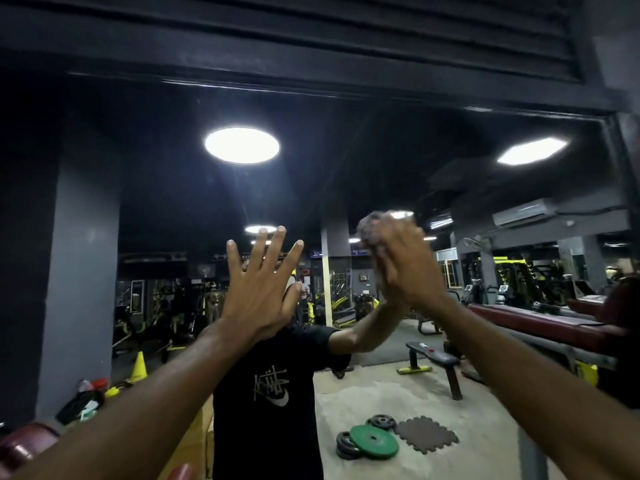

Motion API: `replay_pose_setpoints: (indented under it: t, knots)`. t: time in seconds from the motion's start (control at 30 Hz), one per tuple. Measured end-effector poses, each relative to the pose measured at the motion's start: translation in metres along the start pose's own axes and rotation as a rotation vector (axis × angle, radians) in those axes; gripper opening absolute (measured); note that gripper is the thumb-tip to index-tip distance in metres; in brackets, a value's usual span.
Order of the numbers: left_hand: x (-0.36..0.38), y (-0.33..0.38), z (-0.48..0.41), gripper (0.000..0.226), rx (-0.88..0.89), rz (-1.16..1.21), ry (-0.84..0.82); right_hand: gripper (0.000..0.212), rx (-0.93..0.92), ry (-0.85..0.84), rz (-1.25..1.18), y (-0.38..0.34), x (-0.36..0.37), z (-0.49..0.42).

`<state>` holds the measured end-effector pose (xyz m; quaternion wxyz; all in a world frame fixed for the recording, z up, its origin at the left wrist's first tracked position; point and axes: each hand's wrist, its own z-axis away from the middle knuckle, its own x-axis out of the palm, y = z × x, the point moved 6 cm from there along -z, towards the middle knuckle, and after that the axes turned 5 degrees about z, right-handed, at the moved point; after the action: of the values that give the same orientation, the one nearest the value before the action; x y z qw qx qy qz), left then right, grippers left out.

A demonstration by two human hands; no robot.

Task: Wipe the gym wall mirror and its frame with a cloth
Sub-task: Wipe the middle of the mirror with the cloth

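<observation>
Two bare arms up, one either side. Left hand (263, 292) high at centre, its grip open: five fingers straight and fanned wide, holding nothing. Right hand (408, 268) just beside it and a touch higher, grip closed round one bunched cloth (375, 233), which pokes out above the knuckles. That hand and the cloth are smeared with blur. The cloth is against the mirror (166, 202), right of centre, where the reflected forearm meets the real hand.

One dark frame (381, 93) runs along the top of the glass and turns down at the right edge.

In the reflection: one person in a black T-shirt (270, 393), dead centre, the left hand covering the head. On the floor beside that figure, one green plate (374, 441) leaning on a small pile of dark plates, perhaps three or four, too dim to count for sure. One dark mat tile (427, 434) just right of them. One flat bench (433, 358) behind. One yellow cone (139, 367) over on the left. Farther back, rows of yellow-and-black machines. Overhead, two big lights: one round (241, 145), one six-sided (531, 150).
</observation>
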<state>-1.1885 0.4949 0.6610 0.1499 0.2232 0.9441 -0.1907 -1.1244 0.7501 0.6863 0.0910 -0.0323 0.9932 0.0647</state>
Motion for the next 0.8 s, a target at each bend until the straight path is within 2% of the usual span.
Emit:
replay_pose_setpoints:
  t: [0.03,0.1,0.13,0.17,0.23,0.3,0.37,0.4,0.43,0.5,0.53,0.57,0.63,0.7,0.73,0.8]
  knots:
    - [0.0,0.002,-0.002,0.072,0.003,-0.006,0.002,0.044,0.146,0.06,-0.007,0.026,-0.008,-0.007]
    - [0.004,0.011,-0.007,0.072,0.037,-0.024,0.012,0.05,0.491,0.175,-0.089,0.051,-0.008,-0.012]
    - [0.007,0.018,-0.009,0.072,0.056,-0.025,0.017,0.055,0.609,0.224,-0.123,0.044,-0.001,-0.011]
    - [0.011,0.027,-0.009,0.072,0.06,-0.014,0.017,0.058,0.638,0.244,-0.107,0.031,0.006,-0.007]
    - [0.018,0.042,-0.008,0.072,0.019,0.019,0.029,0.059,0.46,0.174,-0.04,0.0,0.024,0.013]
    - [0.023,0.048,0.001,0.071,-0.004,0.025,0.051,0.063,0.141,0.048,-0.013,-0.018,0.033,0.051]
    - [0.029,0.057,0.015,0.069,0.058,-0.013,0.049,0.068,-0.12,0.009,0.082,0.004,0.023,0.077]
    - [0.033,0.061,0.021,0.068,0.098,-0.037,0.039,0.067,-0.113,-0.001,0.131,0.03,0.019,0.081]
    - [0.036,0.065,0.025,0.067,0.113,-0.052,0.038,0.062,0.002,0.011,0.144,0.059,0.013,0.08]
    - [0.039,0.068,0.028,0.068,0.085,-0.058,0.06,0.053,0.426,0.124,0.05,0.104,0.001,0.081]
    - [0.04,0.071,0.027,0.069,0.066,-0.055,0.068,0.054,0.571,0.186,-0.008,0.105,0.001,0.085]
    - [0.041,0.074,0.026,0.07,0.051,-0.048,0.075,0.055,0.594,0.23,-0.016,0.092,0.004,0.09]
    - [0.041,0.074,0.027,0.071,0.047,-0.044,0.091,0.057,0.386,0.184,-0.018,0.049,0.024,0.108]
    - [0.039,0.076,0.025,0.07,0.055,-0.028,0.101,0.085,0.099,0.073,-0.025,0.016,0.036,0.13]
    - [0.039,0.082,0.023,0.07,0.073,-0.022,0.101,0.096,-0.053,0.036,-0.007,0.018,0.035,0.134]
    - [0.042,0.096,0.02,0.07,0.121,-0.025,0.088,0.095,-0.275,-0.044,0.075,0.045,0.03,0.123]
